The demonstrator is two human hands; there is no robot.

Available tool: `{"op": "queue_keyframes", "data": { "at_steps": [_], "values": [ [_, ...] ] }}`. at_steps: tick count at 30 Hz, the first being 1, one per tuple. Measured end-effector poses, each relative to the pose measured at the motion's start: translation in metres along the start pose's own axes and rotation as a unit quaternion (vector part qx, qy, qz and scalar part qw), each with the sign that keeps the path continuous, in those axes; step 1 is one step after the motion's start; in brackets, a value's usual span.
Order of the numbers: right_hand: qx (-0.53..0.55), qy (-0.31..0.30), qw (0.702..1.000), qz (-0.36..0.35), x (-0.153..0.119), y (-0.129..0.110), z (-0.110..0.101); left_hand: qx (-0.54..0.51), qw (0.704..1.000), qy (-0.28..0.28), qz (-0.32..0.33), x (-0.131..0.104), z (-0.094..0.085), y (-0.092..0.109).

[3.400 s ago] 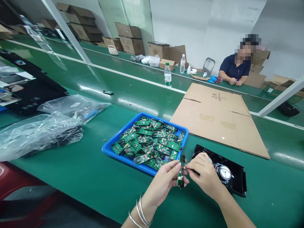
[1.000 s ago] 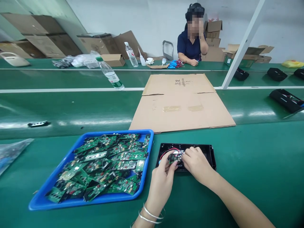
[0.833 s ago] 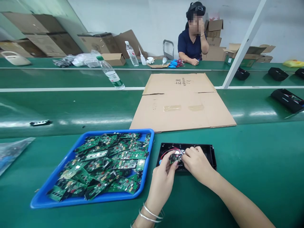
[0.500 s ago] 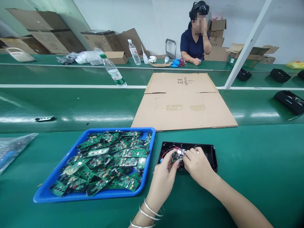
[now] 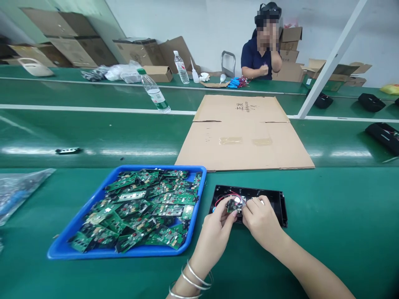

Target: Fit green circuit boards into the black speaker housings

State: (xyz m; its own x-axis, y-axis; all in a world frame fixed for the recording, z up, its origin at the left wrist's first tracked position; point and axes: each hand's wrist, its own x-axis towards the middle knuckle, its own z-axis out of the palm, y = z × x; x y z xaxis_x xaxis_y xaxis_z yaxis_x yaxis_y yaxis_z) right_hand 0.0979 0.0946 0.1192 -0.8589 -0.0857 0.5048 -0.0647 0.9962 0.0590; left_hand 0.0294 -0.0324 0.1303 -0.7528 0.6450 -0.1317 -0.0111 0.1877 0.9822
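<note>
- Right now, two bare hands meet low in the view over a black housing (image 5: 274, 203), a shallow open shell lying flat on the green surface (image 5: 343, 216).
- Left hand (image 5: 215, 234), bangles at the wrist, pinches a small green circuit board (image 5: 233, 205) between thumb and fingertips, holding it just above the housing's left half.
- Right hand (image 5: 262, 220) is curled narrow, its fingertips touching the board's right edge; whether it grips a wire or a connector there is too small to tell.
- A red wire (image 5: 229, 195) loops from the board's area across the housing at about 11 o'clock from the hands.
- Judged from this, the step in hand is joining or seating the small board in the housing, with the board not yet lying flat inside.
- The next move seems to call for fine fingertip alignment: the board level, the wire clear of its edges, gentle pressure only.
- A blue tray (image 5: 62, 249) heaped with similar green boards sits touching or just beside the housing, at 9 o'clock from the hands.
- A flattened cardboard sheet (image 5: 246, 133) lies at 12 o'clock, beyond the housing.
- A tilted water bottle (image 5: 154, 93) stands further off at 11 o'clock.
- Another person (image 5: 260, 54) in a dark top sits at the far side, one hand raised to the head.
</note>
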Motion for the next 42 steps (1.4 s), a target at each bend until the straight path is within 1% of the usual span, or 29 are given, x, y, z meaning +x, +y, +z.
{"op": "queue_keyframes", "data": {
  "at_steps": [3,6,8,11,13,15,17,20,22,24,26,27,29,31,33,34,36,37,39,40,42],
  "values": [
    [0.018,0.010,1.000,0.006,-0.001,-0.001,0.002,0.024,1.000,0.001,0.016,-0.002,0.001,0.002],
    [0.058,-0.020,0.998,0.001,-0.003,0.002,0.003,0.033,0.999,-0.003,0.029,-0.003,0.000,0.004],
    [0.099,-0.027,0.995,0.016,-0.004,0.005,0.003,0.055,0.997,-0.009,0.046,-0.003,-0.002,0.005],
    [0.183,-0.037,0.981,0.051,-0.002,0.009,-0.001,0.112,0.990,-0.020,0.085,-0.005,-0.006,0.005],
    [0.228,-0.063,0.970,0.060,0.000,0.010,-0.004,0.145,0.982,-0.029,0.116,-0.007,-0.007,0.005],
    [0.254,-0.085,0.962,0.060,0.001,0.011,-0.007,0.164,0.976,-0.028,0.141,-0.009,-0.008,0.004],
    [0.271,-0.101,0.955,0.067,0.002,0.011,-0.008,0.169,0.974,-0.023,0.150,-0.011,-0.008,0.003],
    [0.280,-0.146,0.946,0.080,0.004,0.012,-0.010,0.181,0.971,-0.039,0.152,-0.013,-0.008,0.003],
    [0.298,-0.181,0.932,0.100,0.006,0.015,-0.012,0.186,0.970,-0.058,0.145,-0.013,-0.008,0.003],
    [0.344,-0.209,0.904,0.143,0.010,0.021,-0.016,0.177,0.976,-0.056,0.113,-0.012,-0.007,0.004],
    [0.373,-0.226,0.874,0.214,0.016,0.028,-0.021,0.164,0.984,-0.032,0.069,-0.012,-0.007,0.004],
    [0.364,-0.233,0.867,0.250,0.020,0.031,-0.022,0.158,0.986,-0.019,0.051,-0.012,-0.006,0.003],
    [0.303,-0.258,0.869,0.295,0.028,0.032,-0.022,0.147,0.989,-0.003,0.033,-0.012,-0.005,0.002],
    [0.216,-0.310,0.875,0.302,0.035,0.028,-0.017,0.140,0.990,0.003,0.028,-0.013,-0.005,0.001],
    [0.141,-0.364,0.872,0.295,0.039,0.021,-0.010,0.143,0.989,0.003,0.022,-0.013,-0.006,0.001],
    [0.117,-0.378,0.870,0.295,0.040,0.017,-0.007,0.146,0.989,0.002,0.019,-0.013,-0.007,0.001],
    [0.115,-0.367,0.870,0.308,0.039,0.014,-0.001,0.148,0.989,0.000,0.013,-0.013,-0.007,0.001],
    [0.141,-0.346,0.870,0.321,0.037,0.014,0.000,0.141,0.990,-0.002,0.010,-0.013,-0.008,0.001],
    [0.234,-0.279,0.861,0.354,0.030,0.017,0.001,0.110,0.994,-0.006,0.003,-0.013,-0.007,0.002],
    [0.294,-0.239,0.848,0.371,0.026,0.020,0.000,0.087,0.996,-0.007,-0.001,-0.012,-0.007,0.003],
    [0.413,-0.163,0.804,0.395,0.018,0.025,-0.003,0.039,0.999,-0.005,-0.007,-0.010,-0.004,0.005]
  ]
}}
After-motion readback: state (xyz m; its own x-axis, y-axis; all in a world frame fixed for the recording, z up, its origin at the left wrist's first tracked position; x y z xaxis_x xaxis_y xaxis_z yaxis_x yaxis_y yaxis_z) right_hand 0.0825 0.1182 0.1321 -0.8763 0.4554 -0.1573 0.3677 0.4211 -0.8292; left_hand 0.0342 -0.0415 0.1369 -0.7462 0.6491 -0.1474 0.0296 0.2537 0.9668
